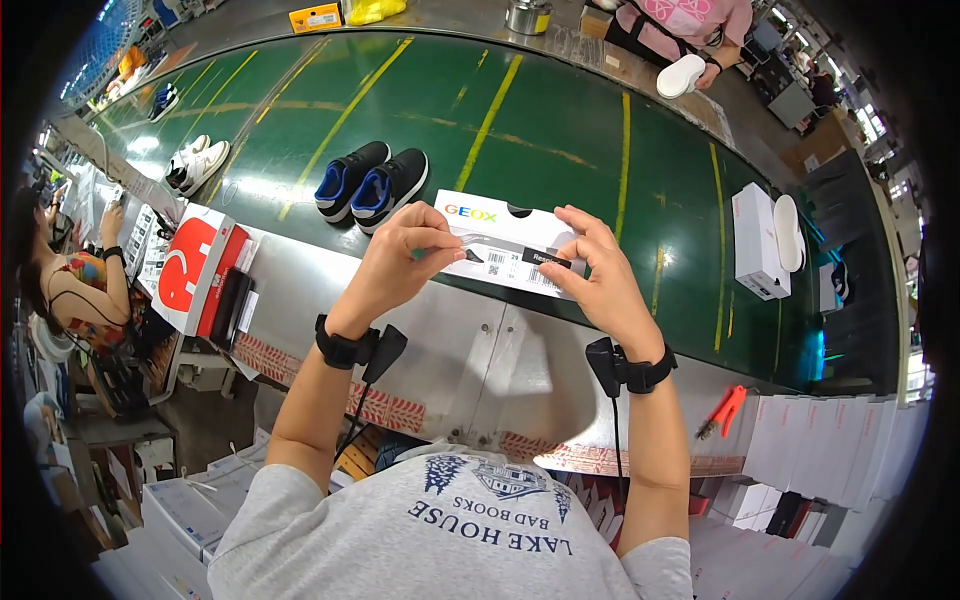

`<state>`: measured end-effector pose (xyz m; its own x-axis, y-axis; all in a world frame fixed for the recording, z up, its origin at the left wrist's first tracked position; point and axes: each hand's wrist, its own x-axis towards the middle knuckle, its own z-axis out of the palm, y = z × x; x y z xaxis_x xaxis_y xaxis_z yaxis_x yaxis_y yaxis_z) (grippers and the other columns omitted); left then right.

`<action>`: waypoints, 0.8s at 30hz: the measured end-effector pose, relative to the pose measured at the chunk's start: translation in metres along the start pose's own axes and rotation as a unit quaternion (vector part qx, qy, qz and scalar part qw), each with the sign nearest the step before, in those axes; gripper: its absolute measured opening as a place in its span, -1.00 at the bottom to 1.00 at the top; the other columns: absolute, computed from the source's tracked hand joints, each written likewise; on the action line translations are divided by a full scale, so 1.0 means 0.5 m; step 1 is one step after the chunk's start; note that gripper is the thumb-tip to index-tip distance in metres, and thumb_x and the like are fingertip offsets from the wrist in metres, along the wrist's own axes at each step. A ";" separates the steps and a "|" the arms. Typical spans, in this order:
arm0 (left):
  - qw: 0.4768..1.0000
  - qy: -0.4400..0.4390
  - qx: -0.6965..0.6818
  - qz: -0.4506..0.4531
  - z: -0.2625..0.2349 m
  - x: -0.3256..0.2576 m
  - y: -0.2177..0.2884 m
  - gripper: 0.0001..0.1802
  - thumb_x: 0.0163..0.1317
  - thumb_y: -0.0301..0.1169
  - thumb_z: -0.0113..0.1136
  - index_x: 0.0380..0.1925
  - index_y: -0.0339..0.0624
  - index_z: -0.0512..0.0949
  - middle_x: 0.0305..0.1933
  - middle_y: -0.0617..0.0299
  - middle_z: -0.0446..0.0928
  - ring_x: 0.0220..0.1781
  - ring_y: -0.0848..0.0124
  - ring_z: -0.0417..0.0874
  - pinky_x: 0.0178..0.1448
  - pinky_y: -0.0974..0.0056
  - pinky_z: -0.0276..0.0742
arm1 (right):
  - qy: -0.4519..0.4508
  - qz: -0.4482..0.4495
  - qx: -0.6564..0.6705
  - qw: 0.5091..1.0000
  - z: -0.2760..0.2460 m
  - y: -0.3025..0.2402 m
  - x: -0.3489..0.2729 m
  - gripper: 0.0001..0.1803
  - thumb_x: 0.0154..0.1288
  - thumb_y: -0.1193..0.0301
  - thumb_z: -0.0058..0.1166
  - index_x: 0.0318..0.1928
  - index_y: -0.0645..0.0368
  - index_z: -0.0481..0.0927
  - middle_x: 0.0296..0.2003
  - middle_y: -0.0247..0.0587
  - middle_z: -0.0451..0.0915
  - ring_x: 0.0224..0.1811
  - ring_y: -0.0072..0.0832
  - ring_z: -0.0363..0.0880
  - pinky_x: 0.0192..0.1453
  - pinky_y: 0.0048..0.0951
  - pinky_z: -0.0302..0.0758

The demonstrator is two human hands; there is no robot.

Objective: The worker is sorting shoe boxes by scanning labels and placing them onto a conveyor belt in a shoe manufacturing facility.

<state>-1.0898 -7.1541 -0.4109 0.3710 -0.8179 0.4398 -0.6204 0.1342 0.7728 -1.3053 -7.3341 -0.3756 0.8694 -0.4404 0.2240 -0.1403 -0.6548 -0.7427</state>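
My left hand is closed, thumb and fingers pinching one end of a thin, shiny grey strip. Between the thumb and forefinger of my right hand is a small black label with pale print. Whether strip and label are one piece I cannot tell. Both are held over a white shoe box, which lies on the near edge of the green conveyor belt. A pair of black sneakers with blue lining stands on the belt just beyond my left hand.
White sneakers stand farther left, near a red and white shoe box. Toward the right are another white box and a white shoe. Red-handled pliers lie on the metal edge. Across the belt, a person holds a white shoe.
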 end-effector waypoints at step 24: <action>0.999 -0.031 0.029 0.029 0.027 0.010 0.013 -0.90 0.09 -0.54 0.41 -0.35 -0.20 0.73 -0.23 0.27 0.55 -0.12 0.35 0.58 -0.11 0.30 0.53 | 0.003 0.015 0.004 1.000 -0.024 0.020 -0.011 -0.74 0.20 0.36 0.36 -0.39 0.26 0.56 0.34 -0.04 0.35 0.43 -0.11 0.24 0.16 -0.29 0.56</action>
<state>-1.1015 -7.1651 -0.4098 0.2915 -0.8430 0.4520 -0.6796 0.1501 0.7181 -1.3172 -7.3455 -0.3765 0.8625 -0.4625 0.2052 -0.1617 -0.6362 -0.7543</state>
